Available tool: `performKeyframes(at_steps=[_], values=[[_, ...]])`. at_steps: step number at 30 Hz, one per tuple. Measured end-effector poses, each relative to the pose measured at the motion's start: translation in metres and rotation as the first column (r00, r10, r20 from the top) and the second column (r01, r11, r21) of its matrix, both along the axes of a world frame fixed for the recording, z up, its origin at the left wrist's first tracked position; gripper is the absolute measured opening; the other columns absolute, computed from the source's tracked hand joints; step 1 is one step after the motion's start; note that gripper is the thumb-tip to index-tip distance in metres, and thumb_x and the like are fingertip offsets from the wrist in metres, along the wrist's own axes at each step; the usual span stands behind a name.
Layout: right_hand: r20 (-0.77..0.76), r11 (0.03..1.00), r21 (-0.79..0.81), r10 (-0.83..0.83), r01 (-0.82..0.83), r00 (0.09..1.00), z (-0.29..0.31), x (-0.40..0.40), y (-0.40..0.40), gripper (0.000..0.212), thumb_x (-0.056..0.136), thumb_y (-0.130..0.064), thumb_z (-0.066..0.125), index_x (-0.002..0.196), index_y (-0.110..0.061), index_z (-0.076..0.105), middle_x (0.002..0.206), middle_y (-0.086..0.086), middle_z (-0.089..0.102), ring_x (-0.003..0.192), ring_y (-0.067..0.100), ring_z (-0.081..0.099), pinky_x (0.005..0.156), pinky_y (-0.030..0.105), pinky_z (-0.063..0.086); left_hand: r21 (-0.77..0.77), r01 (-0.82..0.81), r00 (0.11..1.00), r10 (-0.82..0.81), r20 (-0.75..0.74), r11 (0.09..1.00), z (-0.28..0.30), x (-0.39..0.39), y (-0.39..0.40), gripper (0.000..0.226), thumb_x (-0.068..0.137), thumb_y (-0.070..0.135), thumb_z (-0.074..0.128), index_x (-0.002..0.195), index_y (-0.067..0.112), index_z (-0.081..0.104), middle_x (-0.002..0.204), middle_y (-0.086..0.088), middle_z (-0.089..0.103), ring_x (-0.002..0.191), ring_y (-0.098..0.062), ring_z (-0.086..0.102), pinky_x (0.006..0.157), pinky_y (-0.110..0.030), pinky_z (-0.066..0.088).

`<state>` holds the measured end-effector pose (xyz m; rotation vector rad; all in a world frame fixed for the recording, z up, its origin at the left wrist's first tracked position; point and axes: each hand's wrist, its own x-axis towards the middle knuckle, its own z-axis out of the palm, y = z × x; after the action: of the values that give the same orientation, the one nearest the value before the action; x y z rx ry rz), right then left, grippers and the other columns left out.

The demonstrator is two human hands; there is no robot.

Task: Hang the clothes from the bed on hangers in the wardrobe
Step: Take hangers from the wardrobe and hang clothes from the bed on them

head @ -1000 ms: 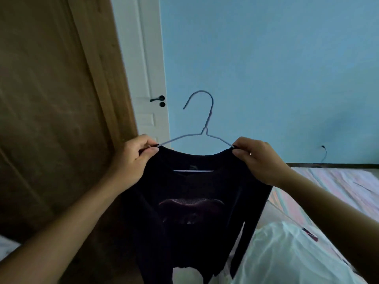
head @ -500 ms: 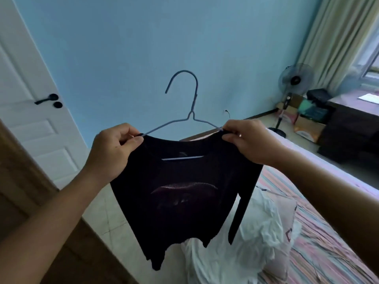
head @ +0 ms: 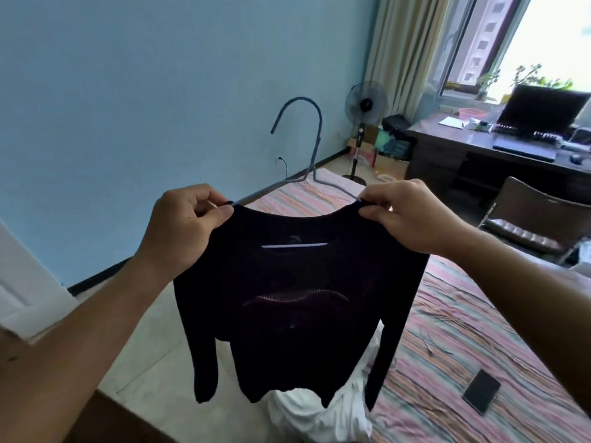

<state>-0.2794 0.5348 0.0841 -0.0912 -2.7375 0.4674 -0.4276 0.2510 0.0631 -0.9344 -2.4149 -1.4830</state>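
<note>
A black long-sleeved top (head: 294,302) hangs on a grey wire hanger (head: 315,132), held up in front of me. My left hand (head: 185,225) pinches the top's left shoulder against the hanger arm. My right hand (head: 412,215) pinches the right shoulder the same way. The hook stands upright above the neckline, and the sleeves dangle freely. Below the top, a white garment (head: 316,417) lies crumpled on the bed (head: 454,340), which has a pink striped cover. The wardrobe is out of view.
A dark phone (head: 481,391) lies on the bed at the right. Beyond the bed stand a pedestal fan (head: 364,123), a dark desk (head: 479,148) with a laptop, and a chair (head: 540,219). A white door (head: 25,282) is at the left edge; blue wall behind.
My view has swung to the right, away from the wooden wardrobe and door toward the bed, desk and window. Both hands keep the same grip on the top and hanger.
</note>
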Motion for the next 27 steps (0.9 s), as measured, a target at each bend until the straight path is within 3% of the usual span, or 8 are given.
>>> performKeyframes(at_steps=[3,6,10,18,22,27], values=[[0.052,1.000,-0.006,-0.026,0.027,0.998,-0.012,0.010,0.008,0.008,0.094,-0.019,0.064,0.096,-0.023,0.070,0.075,-0.014,0.061,0.076,0.010,0.058,0.078,0.033,0.048,-0.018,0.035,0.999,-0.035,0.034,0.999,-0.015,-0.004,0.014,0.011,0.087,0.015,0.072,0.077,0.020,0.071,0.066,0.000,0.070,0.065,-0.027,0.065,0.067,-0.032,0.049],[0.105,0.999,-0.012,-0.052,0.053,0.993,-0.028,0.014,0.018,0.008,0.095,-0.020,0.063,0.095,-0.024,0.069,0.075,-0.016,0.062,0.077,0.007,0.058,0.076,0.031,0.046,-0.056,0.057,0.995,-0.052,0.081,0.997,-0.034,-0.011,0.031,0.012,0.088,0.015,0.071,0.078,0.022,0.070,0.070,0.002,0.071,0.062,-0.016,0.062,0.062,-0.022,0.044],[0.209,0.992,-0.066,-0.090,0.106,0.974,-0.056,0.006,0.038,0.017,0.096,-0.019,0.061,0.086,-0.032,0.061,0.074,-0.021,0.058,0.075,-0.004,0.054,0.068,0.016,0.036,-0.125,0.072,0.986,-0.051,0.159,0.990,-0.065,-0.024,0.062,0.011,0.089,0.017,0.070,0.079,0.020,0.070,0.071,0.003,0.071,0.062,-0.009,0.063,0.058,-0.017,0.043],[0.382,0.969,-0.185,-0.082,0.163,0.921,-0.134,-0.039,0.099,0.011,0.096,-0.018,0.063,0.087,-0.023,0.067,0.083,-0.009,0.066,0.078,0.005,0.059,0.071,0.025,0.042,-0.261,0.120,0.916,-0.005,0.402,0.958,-0.137,-0.071,0.124,0.007,0.087,0.017,0.073,0.080,0.017,0.070,0.078,-0.006,0.071,0.073,-0.021,0.069,0.062,-0.026,0.050],[0.434,0.961,-0.179,-0.117,0.212,0.894,-0.176,-0.066,0.132,0.009,0.096,-0.020,0.063,0.092,-0.014,0.069,0.085,-0.004,0.064,0.080,0.015,0.058,0.071,0.029,0.038,-0.332,0.125,0.906,0.030,0.423,0.935,-0.171,-0.096,0.159,0.009,0.086,0.019,0.074,0.079,0.015,0.069,0.081,-0.010,0.069,0.077,-0.024,0.067,0.067,-0.032,0.051],[0.474,0.924,-0.239,-0.159,0.300,0.866,-0.222,-0.102,0.171,0.015,0.095,-0.019,0.064,0.081,-0.018,0.061,0.080,-0.003,0.059,0.078,0.017,0.055,0.070,0.030,0.037,-0.407,0.123,0.901,0.071,0.429,0.905,-0.211,-0.131,0.208,0.012,0.088,0.023,0.072,0.079,0.018,0.066,0.078,-0.005,0.065,0.072,-0.018,0.062,0.059,-0.024,0.042]])
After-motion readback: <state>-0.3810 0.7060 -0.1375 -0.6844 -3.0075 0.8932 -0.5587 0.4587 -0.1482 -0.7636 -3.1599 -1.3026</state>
